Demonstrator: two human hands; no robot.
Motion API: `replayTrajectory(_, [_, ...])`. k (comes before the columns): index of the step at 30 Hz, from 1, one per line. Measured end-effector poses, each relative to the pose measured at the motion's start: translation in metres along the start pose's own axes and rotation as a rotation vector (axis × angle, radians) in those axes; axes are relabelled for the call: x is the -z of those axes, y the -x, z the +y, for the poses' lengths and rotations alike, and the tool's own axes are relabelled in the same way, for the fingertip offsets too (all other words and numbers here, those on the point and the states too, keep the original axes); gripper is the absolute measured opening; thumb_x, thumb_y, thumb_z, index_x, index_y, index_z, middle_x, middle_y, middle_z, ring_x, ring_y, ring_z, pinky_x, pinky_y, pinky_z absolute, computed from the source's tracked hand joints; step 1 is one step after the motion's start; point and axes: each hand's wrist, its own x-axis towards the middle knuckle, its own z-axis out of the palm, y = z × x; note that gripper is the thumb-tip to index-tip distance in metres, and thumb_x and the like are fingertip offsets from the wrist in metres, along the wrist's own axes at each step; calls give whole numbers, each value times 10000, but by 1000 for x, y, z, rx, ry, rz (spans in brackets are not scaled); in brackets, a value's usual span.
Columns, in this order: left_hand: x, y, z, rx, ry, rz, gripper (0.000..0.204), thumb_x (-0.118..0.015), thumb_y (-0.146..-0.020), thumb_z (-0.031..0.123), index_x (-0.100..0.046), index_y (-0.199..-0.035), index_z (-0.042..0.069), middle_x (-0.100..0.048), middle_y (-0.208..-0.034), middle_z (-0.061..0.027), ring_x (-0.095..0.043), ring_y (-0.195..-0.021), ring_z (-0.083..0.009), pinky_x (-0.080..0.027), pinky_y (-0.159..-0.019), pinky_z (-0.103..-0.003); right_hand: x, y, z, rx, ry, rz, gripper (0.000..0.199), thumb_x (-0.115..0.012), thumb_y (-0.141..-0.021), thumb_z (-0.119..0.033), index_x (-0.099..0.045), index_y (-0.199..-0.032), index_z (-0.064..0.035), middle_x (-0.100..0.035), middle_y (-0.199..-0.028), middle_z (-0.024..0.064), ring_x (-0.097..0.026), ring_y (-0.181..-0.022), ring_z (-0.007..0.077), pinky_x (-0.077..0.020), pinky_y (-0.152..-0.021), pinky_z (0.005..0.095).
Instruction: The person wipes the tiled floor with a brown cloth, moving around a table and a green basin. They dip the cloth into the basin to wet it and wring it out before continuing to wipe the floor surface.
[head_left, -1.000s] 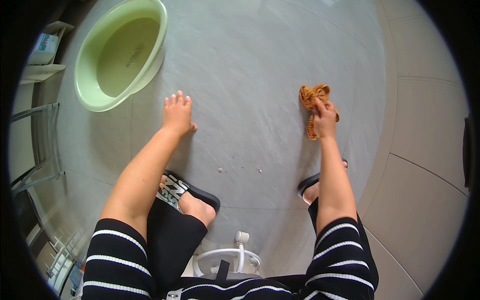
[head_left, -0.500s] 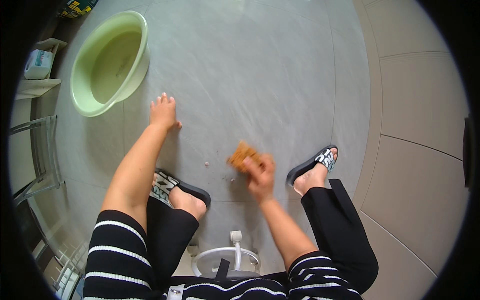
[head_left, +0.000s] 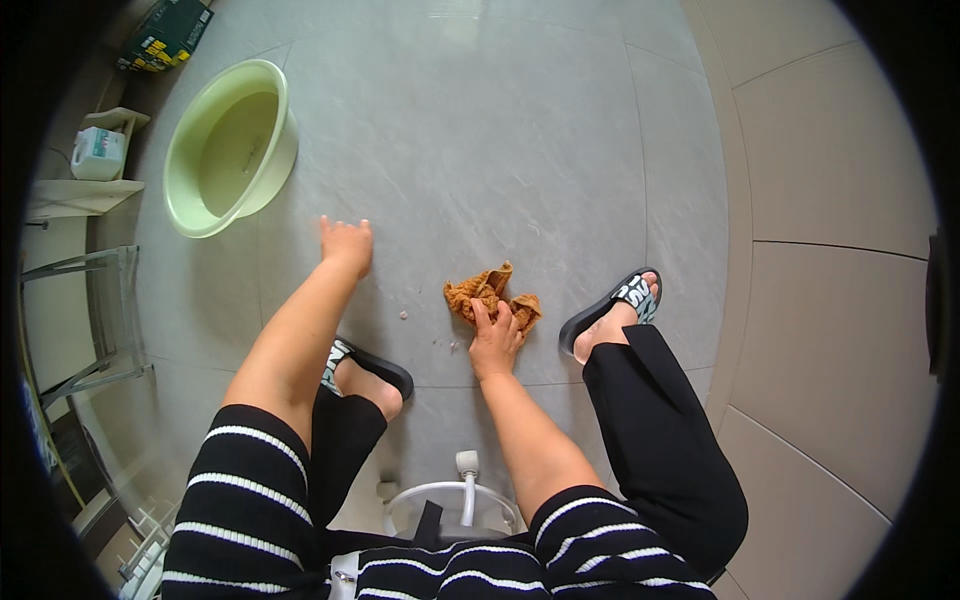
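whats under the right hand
A crumpled orange-brown cloth lies under the right hand, pressed on the grey floor tile. The floor beneath the cloth is covered.

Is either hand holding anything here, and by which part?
The right hand grips the crumpled orange cloth at its near edge, pressing it to the floor. The left hand rests empty there.

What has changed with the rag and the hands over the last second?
The right hand swept the orange rag across the grey floor from far right in to between the feet, never letting go. The left hand stayed flat on the floor near the green basin.
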Motion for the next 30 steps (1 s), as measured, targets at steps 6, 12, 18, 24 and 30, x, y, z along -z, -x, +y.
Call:
replayTrajectory(6, [111,69,24,-518,85,-49,455,-679,-864,338,-585,-1200,47,-677,-1094,-145,-622,-1037,-352,-429,-986,-468,18,-12,-7,-98,-30,-84,573,-528,-838,-19,-481,-1300,-354,-406,-1372,101,-421,-1247,339,-378,-986,518])
replayTrajectory(12, [83,115,-6,-735,204,156,487,-669,-868,346,-575,-1251,61,-675,-1114,-117,-629,-1052,-298,-425,-1022,-444,23,-25,-3,-173,32,-186,678,-547,-784,29,-440,-1319,-374,-372,-1391,104,-396,-1280,355,-364,-1027,532])
replayTrajectory(18, [-17,105,-65,-441,285,-61,438,-669,-871,344,-592,-1193,57,-671,-1101,-125,-616,-1079,-307,-397,-1051,-462,20,-38,-13,-249,13,-251,627,-557,-743,59,-470,-1228,-328,-384,-1292,93,-415,-1227,345,-382,-1014,489])
replayTrajectory(24, [-102,98,-108,-163,613,61,510,-689,-856,356,-557,-1245,53,-584,-1271,-166,-519,-1234,-317,-358,-1088,-454,21,-116,-35,176,-430,233,506,-515,-728,44,-593,-1195,-134,-516,-1103,163,-506,-1067,373,-421,-975,424])
replayTrajectory(30, [-141,103,-124,-51,577,79,618,-706,-842,377,-495,-1316,40,-444,-1420,-222,-408,-1341,-351,-314,-1114,-475,7,-218,-110,69,-23,-47,551,-637,-833,-148,-517,-1369,-196,-446,-1337,164,-431,-1247,346,-385,-1035,454])
